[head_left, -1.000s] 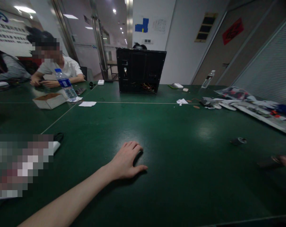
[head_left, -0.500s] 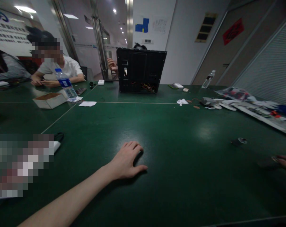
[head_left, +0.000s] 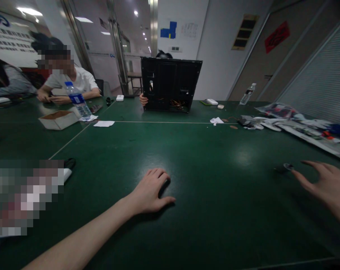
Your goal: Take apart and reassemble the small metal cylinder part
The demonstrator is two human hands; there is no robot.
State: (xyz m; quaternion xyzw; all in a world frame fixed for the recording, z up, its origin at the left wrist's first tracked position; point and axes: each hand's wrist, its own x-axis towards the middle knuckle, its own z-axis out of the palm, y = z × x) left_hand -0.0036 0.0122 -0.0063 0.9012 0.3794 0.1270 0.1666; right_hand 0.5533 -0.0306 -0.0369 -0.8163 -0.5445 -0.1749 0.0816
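Note:
My left hand (head_left: 150, 191) rests palm down on the green table (head_left: 186, 157), fingers curled loosely and thumb out, holding nothing. My right hand (head_left: 325, 185) hovers at the right edge with fingers spread, its index fingertip close to a small dark round part (head_left: 285, 167) lying on the table. A black computer case (head_left: 170, 84) stands upright at the far side, with another person's hand (head_left: 143, 99) gripping its lower left corner.
A water bottle (head_left: 77, 100) and an open cardboard box (head_left: 59, 119) stand at the far left by two seated people. White paper scraps (head_left: 216, 120), bags and boards (head_left: 307, 129) lie at the right. A second bottle (head_left: 247, 94) stands at the back. A blurred patch covers the near left.
My right hand has come in from the right edge and opened towards the small round part. Across the table the computer case shifted slightly right, with a person's hand now on its corner.

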